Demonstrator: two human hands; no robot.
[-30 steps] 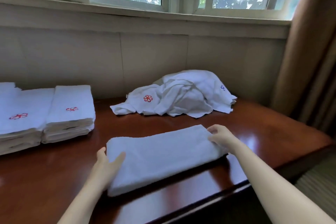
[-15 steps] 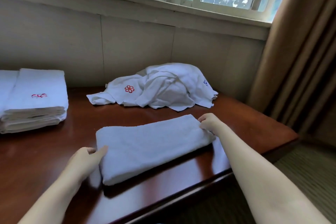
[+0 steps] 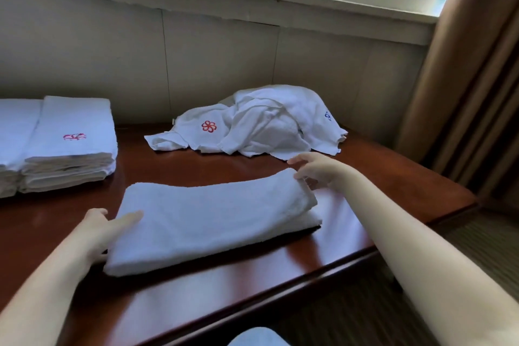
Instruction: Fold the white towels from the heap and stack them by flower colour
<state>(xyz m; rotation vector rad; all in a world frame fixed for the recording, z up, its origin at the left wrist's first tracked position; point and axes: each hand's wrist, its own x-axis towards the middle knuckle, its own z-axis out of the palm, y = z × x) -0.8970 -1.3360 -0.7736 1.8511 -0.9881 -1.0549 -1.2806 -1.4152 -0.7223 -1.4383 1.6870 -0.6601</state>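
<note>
Folded towel (image 3: 213,219) lies between both hands; left fingers (image 3: 127,219) touching it.

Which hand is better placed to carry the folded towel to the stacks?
Probably the left. The left hand lies on the folded towel's left end, the side toward the stacks. The right hand is at the far end with fingers spread, apparently gripping nothing, farther from the stacks.

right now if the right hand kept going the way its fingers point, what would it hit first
Probably the near edge of the unfolded towel heap. The right hand points left and away over the folded towel's far corner; depth is unclear, so it might pass over bare table first.
</note>
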